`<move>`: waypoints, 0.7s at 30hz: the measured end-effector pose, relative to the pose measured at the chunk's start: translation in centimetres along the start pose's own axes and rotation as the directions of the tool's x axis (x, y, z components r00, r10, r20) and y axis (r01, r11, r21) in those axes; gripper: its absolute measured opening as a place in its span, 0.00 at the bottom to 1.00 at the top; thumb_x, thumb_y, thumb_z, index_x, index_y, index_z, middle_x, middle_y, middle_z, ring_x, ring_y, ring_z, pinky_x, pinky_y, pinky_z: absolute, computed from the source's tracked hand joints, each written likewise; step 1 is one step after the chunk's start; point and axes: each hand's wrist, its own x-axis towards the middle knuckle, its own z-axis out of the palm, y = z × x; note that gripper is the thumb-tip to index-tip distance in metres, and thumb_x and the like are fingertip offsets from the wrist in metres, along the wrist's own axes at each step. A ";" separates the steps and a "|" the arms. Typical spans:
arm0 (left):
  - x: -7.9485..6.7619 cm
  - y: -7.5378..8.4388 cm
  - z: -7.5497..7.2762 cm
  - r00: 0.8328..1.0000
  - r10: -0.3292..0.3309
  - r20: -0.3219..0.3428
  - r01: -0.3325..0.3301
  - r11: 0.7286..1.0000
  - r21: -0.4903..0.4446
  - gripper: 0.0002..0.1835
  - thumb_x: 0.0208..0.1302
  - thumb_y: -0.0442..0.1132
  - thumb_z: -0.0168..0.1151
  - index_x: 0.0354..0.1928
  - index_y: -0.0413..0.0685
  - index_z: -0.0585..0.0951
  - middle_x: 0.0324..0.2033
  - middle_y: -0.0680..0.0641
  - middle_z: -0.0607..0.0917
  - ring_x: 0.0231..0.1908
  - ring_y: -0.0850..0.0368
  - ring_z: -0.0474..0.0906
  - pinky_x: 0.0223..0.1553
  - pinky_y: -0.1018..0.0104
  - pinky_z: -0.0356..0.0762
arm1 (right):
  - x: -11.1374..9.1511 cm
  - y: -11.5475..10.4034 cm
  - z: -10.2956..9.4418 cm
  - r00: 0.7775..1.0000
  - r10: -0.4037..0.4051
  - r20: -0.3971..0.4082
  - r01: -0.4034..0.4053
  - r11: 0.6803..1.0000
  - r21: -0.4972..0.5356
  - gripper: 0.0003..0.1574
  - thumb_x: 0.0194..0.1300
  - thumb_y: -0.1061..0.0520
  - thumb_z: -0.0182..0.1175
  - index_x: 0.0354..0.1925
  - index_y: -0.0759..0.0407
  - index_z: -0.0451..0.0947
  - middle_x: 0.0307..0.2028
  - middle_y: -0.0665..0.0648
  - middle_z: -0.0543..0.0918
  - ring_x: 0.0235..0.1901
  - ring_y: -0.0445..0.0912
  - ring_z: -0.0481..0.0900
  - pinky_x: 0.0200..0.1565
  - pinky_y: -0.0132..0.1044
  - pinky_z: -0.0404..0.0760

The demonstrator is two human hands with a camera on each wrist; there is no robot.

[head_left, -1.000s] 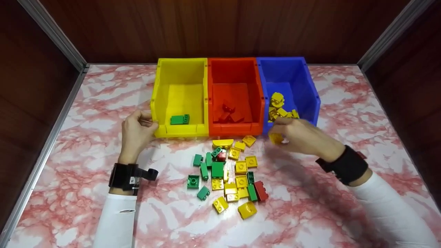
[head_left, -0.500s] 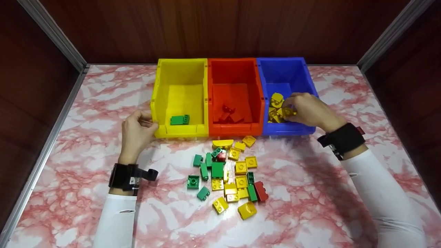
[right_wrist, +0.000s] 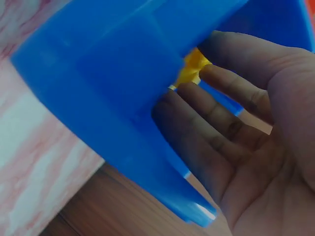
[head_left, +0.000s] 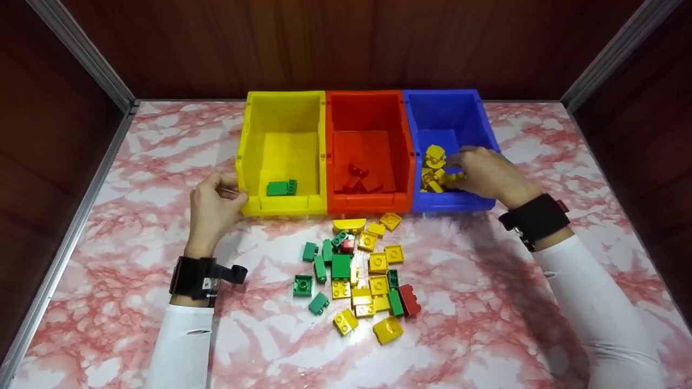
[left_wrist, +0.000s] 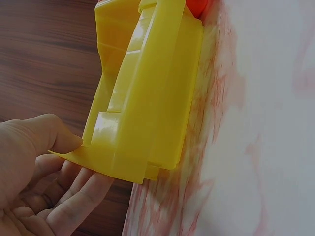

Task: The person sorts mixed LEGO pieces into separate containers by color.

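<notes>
My left hand [head_left: 214, 208] pinches the side wall of the yellow bin [left_wrist: 152, 98] near its front corner, thumb on one face and fingers on the other. Over at the right, my right hand [head_left: 484, 173] reaches into the front of the blue bin [head_left: 454, 203]. Its fingers are loosely extended in the right wrist view, with yellow bricks [right_wrist: 193, 69] just beyond the fingertips. Several yellow bricks [head_left: 434, 156] lie piled in that bin, partly hidden by the hand. Two green bricks [head_left: 278, 188] are inside the yellow bin.
Between them stands the red bin [head_left: 370, 204], holding several red bricks [head_left: 370, 185]. In front of the bins lies a loose spread of green bricks [head_left: 341, 266], yellow bricks [head_left: 388, 329] and a few red ones [head_left: 410, 300]. Dark wooden panels [head_left: 346, 43] enclose the marbled table.
My right hand has carried a yellow brick from in front of the blue bin to inside it and let it go among the others. The left hand has stayed at the yellow bin.
</notes>
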 end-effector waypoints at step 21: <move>-0.1 0.1 0.0 1.000 -0.007 -0.006 0.007 1.000 0.014 0.11 0.64 0.33 0.67 0.46 0.35 0.83 0.44 0.35 0.90 0.42 0.44 0.87 0.36 0.86 0.74 | -3.8 -7.3 3.9 0.879 -0.442 -0.180 0.446 0.895 -0.019 0.15 0.59 0.58 0.78 0.46 0.56 0.89 0.40 0.56 0.88 0.36 0.48 0.88 0.36 0.42 0.90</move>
